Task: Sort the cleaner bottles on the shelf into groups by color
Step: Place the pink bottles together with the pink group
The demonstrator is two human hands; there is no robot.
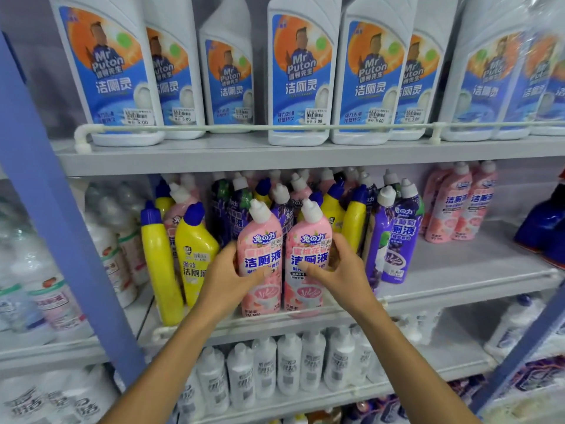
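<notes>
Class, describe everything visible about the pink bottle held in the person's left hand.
The pink plastic cleaner bottle stands upright at the front of the middle shelf, behind its rail. It has a white angled cap and a label with blue characters and a toilet picture. The left hand grips its side, thumb across the label. A matching pink bottle stands directly beside it.

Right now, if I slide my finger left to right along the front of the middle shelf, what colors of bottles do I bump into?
Yellow bottles → pink bottle in the left hand → pink bottle in the right hand → purple bottles → pink group standing further back on the right.
</notes>
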